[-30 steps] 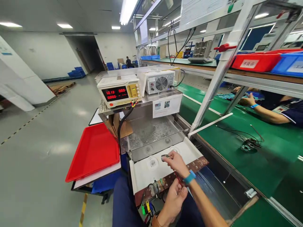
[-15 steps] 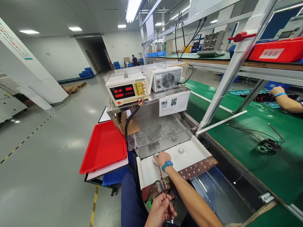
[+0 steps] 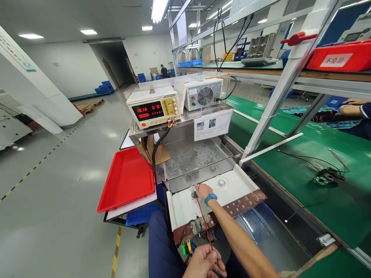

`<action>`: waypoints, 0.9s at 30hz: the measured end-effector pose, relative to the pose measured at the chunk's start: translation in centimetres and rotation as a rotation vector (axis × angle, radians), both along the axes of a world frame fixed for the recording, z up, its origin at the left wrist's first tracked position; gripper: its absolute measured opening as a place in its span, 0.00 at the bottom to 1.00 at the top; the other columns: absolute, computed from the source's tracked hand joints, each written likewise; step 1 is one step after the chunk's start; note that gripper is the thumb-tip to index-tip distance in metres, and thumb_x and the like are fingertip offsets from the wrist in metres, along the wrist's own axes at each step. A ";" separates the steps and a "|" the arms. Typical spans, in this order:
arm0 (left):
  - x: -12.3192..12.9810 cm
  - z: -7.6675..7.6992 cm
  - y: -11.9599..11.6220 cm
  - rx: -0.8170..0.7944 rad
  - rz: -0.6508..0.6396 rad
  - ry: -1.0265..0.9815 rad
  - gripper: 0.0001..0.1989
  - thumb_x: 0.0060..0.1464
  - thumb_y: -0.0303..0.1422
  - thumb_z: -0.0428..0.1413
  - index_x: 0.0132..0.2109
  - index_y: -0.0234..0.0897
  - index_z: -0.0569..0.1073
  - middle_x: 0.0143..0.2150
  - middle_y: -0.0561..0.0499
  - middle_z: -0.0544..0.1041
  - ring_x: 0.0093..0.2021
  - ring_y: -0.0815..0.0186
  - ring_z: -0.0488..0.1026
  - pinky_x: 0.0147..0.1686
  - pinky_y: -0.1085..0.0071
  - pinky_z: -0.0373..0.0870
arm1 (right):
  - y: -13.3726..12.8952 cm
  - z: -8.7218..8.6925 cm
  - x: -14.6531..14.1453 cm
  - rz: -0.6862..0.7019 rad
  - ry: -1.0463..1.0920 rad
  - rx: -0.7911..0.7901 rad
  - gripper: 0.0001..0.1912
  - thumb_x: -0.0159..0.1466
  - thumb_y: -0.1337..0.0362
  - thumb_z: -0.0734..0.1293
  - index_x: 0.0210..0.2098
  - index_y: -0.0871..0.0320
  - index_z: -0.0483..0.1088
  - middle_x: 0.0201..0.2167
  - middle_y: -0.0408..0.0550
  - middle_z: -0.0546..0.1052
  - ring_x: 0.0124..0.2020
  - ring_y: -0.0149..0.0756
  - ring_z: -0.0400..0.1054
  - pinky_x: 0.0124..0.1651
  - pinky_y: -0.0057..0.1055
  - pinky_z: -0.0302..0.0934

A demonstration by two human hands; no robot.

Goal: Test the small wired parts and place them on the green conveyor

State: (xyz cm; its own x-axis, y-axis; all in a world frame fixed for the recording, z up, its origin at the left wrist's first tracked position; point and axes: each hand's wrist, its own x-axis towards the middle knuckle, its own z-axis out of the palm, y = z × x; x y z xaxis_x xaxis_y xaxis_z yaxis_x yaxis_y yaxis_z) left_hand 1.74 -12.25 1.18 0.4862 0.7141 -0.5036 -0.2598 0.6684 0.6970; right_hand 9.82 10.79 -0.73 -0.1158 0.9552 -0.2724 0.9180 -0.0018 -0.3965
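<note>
A small round circuit board point(image 3: 193, 194) lies in the left circular recess of the white fixture point(image 3: 181, 210). Beside it, my right hand point(image 3: 203, 192), with a blue wristband, has its fingers closed at the board's right edge; what they hold is hidden. A thin red wire point(image 3: 204, 220) runs from the board down to my left hand point(image 3: 206, 260), which pinches its lower part. Green and yellow clips point(image 3: 186, 247) hang under the fixture's brown front strip point(image 3: 240, 205), left of the wire.
A power supply point(image 3: 155, 108) with red digits stands on a metal shelf behind. A red tray point(image 3: 127, 181) lies at the left. The green bench point(image 3: 298, 166) at the right bears a wired board bundle point(image 3: 326, 177). Another person's arm point(image 3: 352, 110) shows at the far right.
My right hand has shifted slightly right, uncovering the round board. My left hand has moved a little right and down along with the wire. The other person's arm has changed position.
</note>
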 end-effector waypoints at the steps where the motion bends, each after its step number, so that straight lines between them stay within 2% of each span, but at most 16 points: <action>1: -0.1 0.4 0.2 0.012 -0.003 0.021 0.29 0.40 0.57 0.63 0.34 0.34 0.70 0.29 0.46 0.78 0.27 0.63 0.78 0.20 0.76 0.64 | -0.1 -0.3 0.6 0.011 0.011 0.029 0.21 0.70 0.60 0.53 0.46 0.64 0.73 0.42 0.62 0.78 0.44 0.46 0.72 0.44 0.34 0.60; 3: -0.4 1.5 1.0 0.060 0.013 0.073 0.28 0.42 0.56 0.62 0.34 0.33 0.71 0.30 0.45 0.78 0.25 0.65 0.76 0.19 0.77 0.62 | -0.5 -1.1 1.5 0.104 0.051 0.077 0.18 0.66 0.67 0.56 0.52 0.61 0.69 0.42 0.56 0.78 0.44 0.42 0.72 0.45 0.31 0.59; 4: -0.6 2.2 1.5 0.095 0.034 0.102 0.28 0.43 0.56 0.62 0.33 0.32 0.72 0.30 0.45 0.78 0.25 0.66 0.75 0.19 0.76 0.62 | -0.7 -1.5 1.8 0.181 0.085 0.090 0.20 0.64 0.69 0.59 0.54 0.60 0.66 0.44 0.54 0.77 0.45 0.41 0.71 0.45 0.30 0.58; 7: -1.3 4.2 3.8 0.190 0.135 0.194 0.26 0.46 0.53 0.62 0.33 0.30 0.75 0.30 0.46 0.77 0.24 0.71 0.71 0.22 0.76 0.63 | -1.1 -2.2 1.9 0.359 0.156 0.139 0.27 0.60 0.66 0.65 0.59 0.59 0.61 0.50 0.53 0.73 0.48 0.41 0.68 0.47 0.30 0.58; 9: -1.8 5.1 5.4 0.224 0.222 0.240 0.26 0.45 0.53 0.62 0.34 0.29 0.77 0.28 0.47 0.76 0.23 0.72 0.68 0.24 0.75 0.64 | -1.0 -2.3 1.4 0.393 0.136 0.153 0.26 0.59 0.60 0.67 0.56 0.58 0.63 0.50 0.53 0.71 0.48 0.42 0.68 0.46 0.30 0.58; 12: -2.4 5.7 7.1 0.224 0.332 0.276 0.27 0.44 0.52 0.63 0.37 0.29 0.77 0.25 0.50 0.74 0.23 0.72 0.67 0.25 0.75 0.64 | -0.7 -2.0 0.8 0.415 0.063 0.142 0.18 0.60 0.57 0.68 0.47 0.59 0.69 0.47 0.52 0.72 0.45 0.41 0.67 0.44 0.30 0.58; 15: -2.8 5.7 8.1 0.213 0.391 0.306 0.27 0.43 0.52 0.64 0.38 0.30 0.77 0.24 0.52 0.73 0.23 0.72 0.66 0.25 0.76 0.62 | -0.5 -1.9 0.7 0.463 0.070 0.169 0.13 0.61 0.60 0.67 0.43 0.59 0.70 0.46 0.52 0.71 0.44 0.39 0.67 0.44 0.29 0.57; 18: -2.8 5.2 8.8 0.239 0.415 0.347 0.27 0.42 0.52 0.64 0.38 0.30 0.77 0.23 0.53 0.72 0.22 0.73 0.65 0.24 0.77 0.61 | -0.5 -2.2 0.9 0.488 0.113 0.183 0.12 0.61 0.63 0.67 0.45 0.58 0.69 0.46 0.51 0.70 0.46 0.39 0.66 0.44 0.28 0.57; 22: -2.6 4.2 10.0 0.296 0.453 0.429 0.26 0.39 0.51 0.65 0.35 0.30 0.77 0.25 0.52 0.74 0.23 0.72 0.66 0.24 0.76 0.61 | -0.6 -2.5 1.0 0.426 0.123 0.175 0.15 0.61 0.59 0.68 0.45 0.60 0.69 0.46 0.52 0.70 0.47 0.40 0.66 0.46 0.29 0.57; 27: -2.4 2.8 11.1 0.393 0.424 0.505 0.19 0.45 0.47 0.63 0.30 0.32 0.76 0.25 0.50 0.75 0.27 0.68 0.68 0.30 0.74 0.62 | -0.4 -2.4 0.8 0.388 0.088 0.143 0.14 0.62 0.58 0.66 0.43 0.60 0.70 0.45 0.54 0.71 0.46 0.41 0.66 0.45 0.31 0.58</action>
State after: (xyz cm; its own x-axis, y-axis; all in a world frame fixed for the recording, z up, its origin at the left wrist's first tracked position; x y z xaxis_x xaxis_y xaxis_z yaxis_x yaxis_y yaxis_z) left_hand -0.61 -1.10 4.00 -0.0906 0.9607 -0.2625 -0.0253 0.2613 0.9649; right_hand 10.64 10.38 -3.10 -0.4910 0.8638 -0.1129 0.8024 0.3979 -0.4448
